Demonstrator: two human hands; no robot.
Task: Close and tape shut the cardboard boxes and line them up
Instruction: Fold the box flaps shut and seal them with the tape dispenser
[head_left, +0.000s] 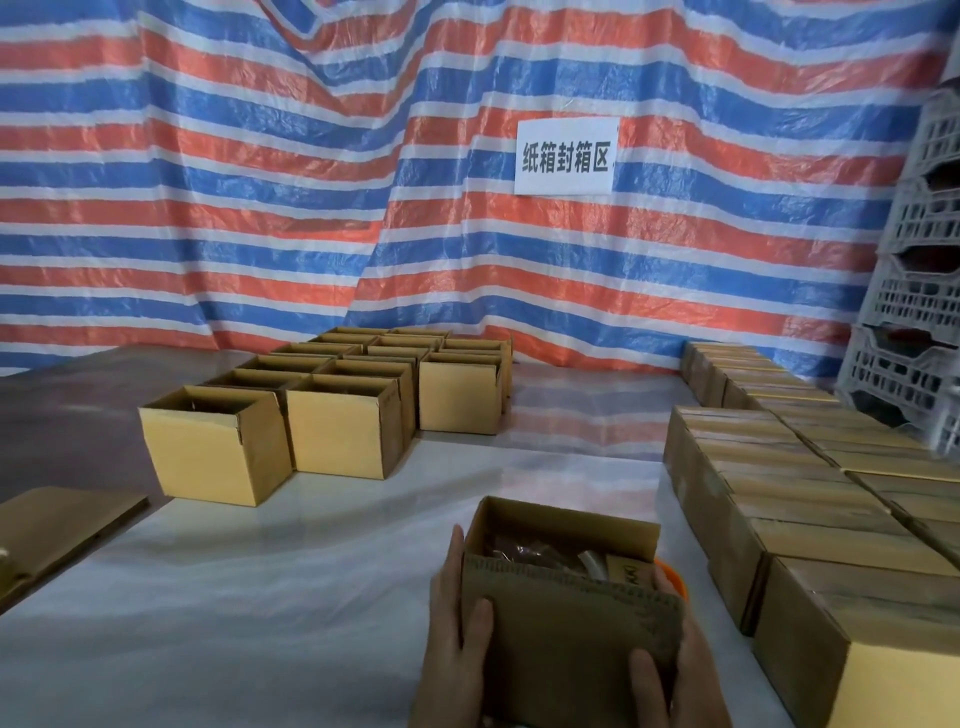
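Cardboard box (561, 597), unsealed, gripped by your left hand (457, 613) and right hand (680, 670); open boxes (343, 431) ahead-left pending; closed rows (779, 493) rightward apparently done.

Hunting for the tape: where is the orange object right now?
In the head view, the orange object peeks out at lower right, behind the held box by the right hand, left of the sealed boxes.
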